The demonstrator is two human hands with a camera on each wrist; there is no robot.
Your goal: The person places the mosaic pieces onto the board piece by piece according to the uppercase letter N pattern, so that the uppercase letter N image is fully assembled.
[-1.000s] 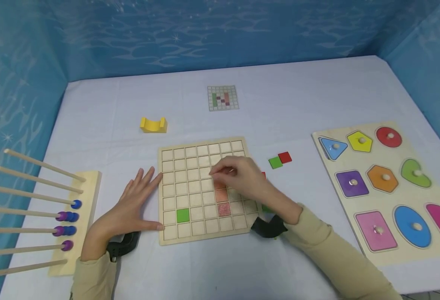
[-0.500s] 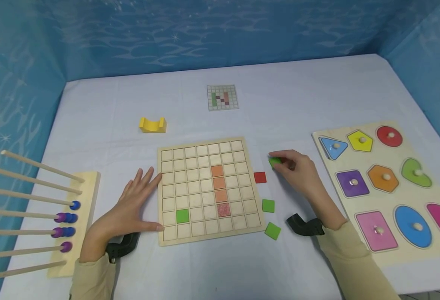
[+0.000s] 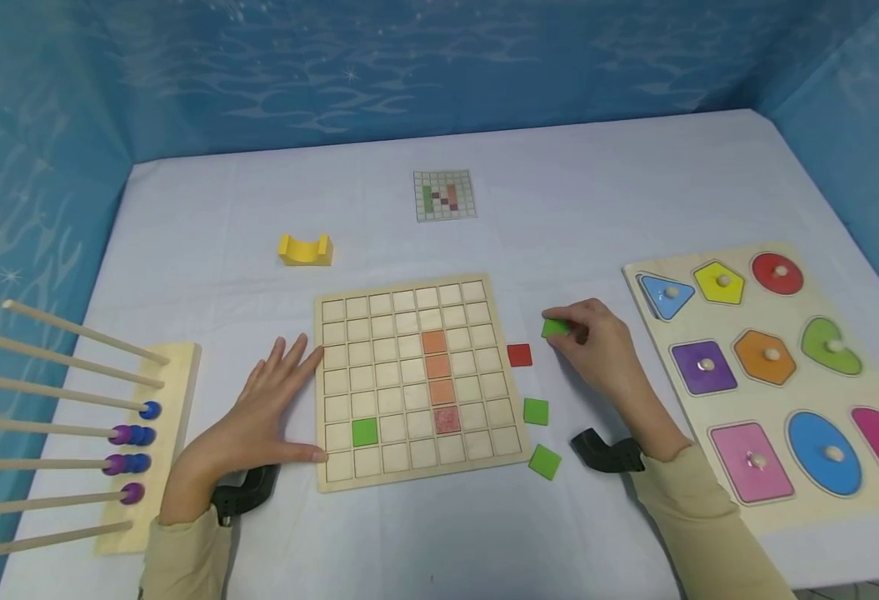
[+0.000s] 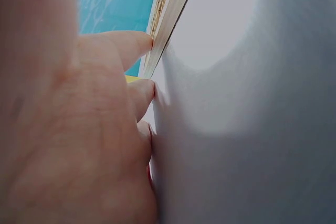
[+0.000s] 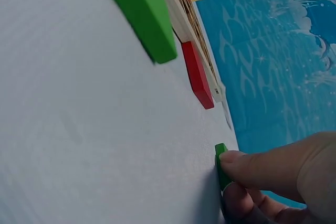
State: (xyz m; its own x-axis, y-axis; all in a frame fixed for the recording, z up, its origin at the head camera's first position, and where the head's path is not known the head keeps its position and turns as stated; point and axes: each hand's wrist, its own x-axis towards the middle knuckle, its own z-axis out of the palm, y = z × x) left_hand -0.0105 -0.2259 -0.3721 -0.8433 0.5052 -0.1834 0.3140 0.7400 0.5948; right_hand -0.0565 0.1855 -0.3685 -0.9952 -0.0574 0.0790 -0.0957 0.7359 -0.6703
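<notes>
While our spread, empty left hand (image 3: 262,419) touches the grid board (image 3: 412,372), likely steadying it, our right hand (image 3: 600,348) pinches a green tile (image 3: 555,328).

Wooden grid board (image 3: 415,395) flat, five cells coloured; green square tile (image 3: 555,327) pinched, beyond board's right edge.
</notes>
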